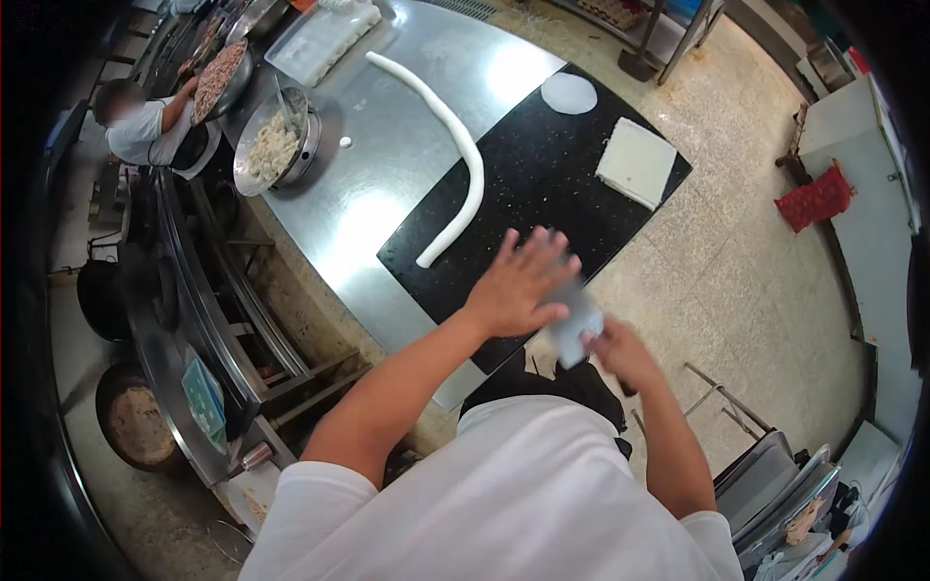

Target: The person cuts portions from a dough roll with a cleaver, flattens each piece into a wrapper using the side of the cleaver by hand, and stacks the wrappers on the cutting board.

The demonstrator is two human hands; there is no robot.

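Head view: both of my hands are at the near edge of the black slab (528, 179), just in front of my body. My right hand (625, 355) is closed on a broad-bladed knife (573, 336); a dark end shows below my fist, and the greyish blade, blurred, lies to the left of it. My left hand (521, 290) has its fingers spread apart, back of the hand upward, and overlaps the upper part of the blade; I cannot tell whether skin and metal touch. A long white dough rope (469, 155) lies in a curve, well apart from the knife: its near end is on the slab, left of my spread fingers, and its far end is on the steel tabletop (378, 184). Also on the slab, farther out: a flat white disc (570, 95) near the far edge, and a square white stack (636, 160) toward the right corner. On the steel: a small white bit (346, 142), a pan (242, 181) holding a pale lumpy mixture (273, 147), and a clear tray (308, 60) at the far side, its pale contents too small to identify. At the left, another person (155, 131) in a white top has an arm against a bowl (238, 89) heaped with a reddish mixture (219, 79)
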